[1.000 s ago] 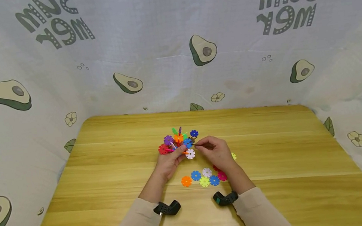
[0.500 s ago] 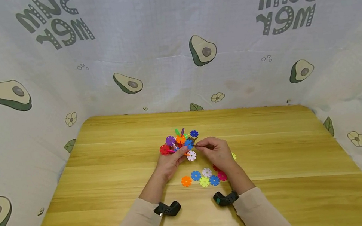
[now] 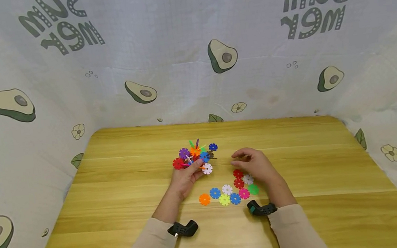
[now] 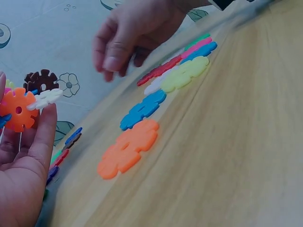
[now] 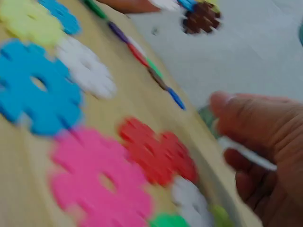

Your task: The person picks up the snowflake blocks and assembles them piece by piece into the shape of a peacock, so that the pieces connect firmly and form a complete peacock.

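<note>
My left hand (image 3: 184, 179) holds a cluster of slotted, flower-shaped plastic discs fitted together, with a blue disc (image 3: 204, 156) and a white disc (image 3: 207, 169) near the thumb. The left wrist view shows an orange disc (image 4: 19, 109) and a brown disc (image 4: 41, 81) in this cluster. My right hand (image 3: 257, 166) hovers to the right, apart from the cluster, fingers loosely bent and nothing seen between them. Below it lie two red discs (image 3: 239, 183), a light grey disc (image 3: 248, 179) and a green disc (image 3: 253, 189).
Loose discs run leftward across the wooden table (image 3: 132, 157): pink (image 3: 244, 193), yellow (image 3: 224, 200), blue (image 3: 215, 193) and orange (image 3: 205, 199) among them. Another row, with a dark blue disc (image 5: 176, 98), lies beyond the left hand. A printed cloth (image 3: 177, 68) hangs behind.
My right hand has drawn away from the cluster to the right, uncovering the red, grey and green discs. A brown disc it pinched now stays at the cluster. The left hand keeps its hold.
</note>
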{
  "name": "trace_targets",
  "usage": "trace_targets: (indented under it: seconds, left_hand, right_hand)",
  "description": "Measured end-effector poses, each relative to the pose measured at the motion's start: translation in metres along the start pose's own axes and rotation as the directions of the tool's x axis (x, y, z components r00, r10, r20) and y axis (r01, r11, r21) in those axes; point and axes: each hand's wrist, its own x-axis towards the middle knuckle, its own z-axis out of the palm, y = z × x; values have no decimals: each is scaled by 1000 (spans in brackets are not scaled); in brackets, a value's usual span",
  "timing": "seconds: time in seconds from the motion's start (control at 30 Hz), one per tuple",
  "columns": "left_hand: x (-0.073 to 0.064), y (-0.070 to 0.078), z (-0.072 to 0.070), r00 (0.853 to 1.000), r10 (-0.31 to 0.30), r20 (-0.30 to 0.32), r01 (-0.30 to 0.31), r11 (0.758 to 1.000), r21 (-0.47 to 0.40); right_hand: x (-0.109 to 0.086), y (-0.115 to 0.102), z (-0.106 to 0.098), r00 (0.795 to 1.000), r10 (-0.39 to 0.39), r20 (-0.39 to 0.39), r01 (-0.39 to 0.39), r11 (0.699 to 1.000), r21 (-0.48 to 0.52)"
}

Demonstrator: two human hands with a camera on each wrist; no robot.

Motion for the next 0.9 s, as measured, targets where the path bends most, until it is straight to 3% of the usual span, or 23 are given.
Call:
trace_targets:
  seconds: [0.1,0.27,0.43,0.63,0.77,0.9]
  left_hand:
    - [1,-1,-1,1000,1,-1,-1,1000,-26]
    - [1,-2,-2,1000,9,15,-9,1000,-22]
    - [0,-1,-1,1000,-8,5,9,1000,-24]
    - [-1,-1,1,1000,-5,10,5,1000,-15]
    - [0,-1,0,1000,-11,24,11,1000,-17]
    - [-1,0,0,995,-69,72,68,998,9]
  right_hand:
    - [-1,9,-12,996,20,91,-15,999,-49]
    - [0,9,-16,979,-30,203,63,985,-158]
    - [1,3,-8,989,-26,143,61,967,-246]
    - [2,0,-3,994,8,109,20,967,-255]
    - [2,-1,0,992,20,128,5,981,-194]
    - [0,-5,5,996,54,66,-51,998,-44]
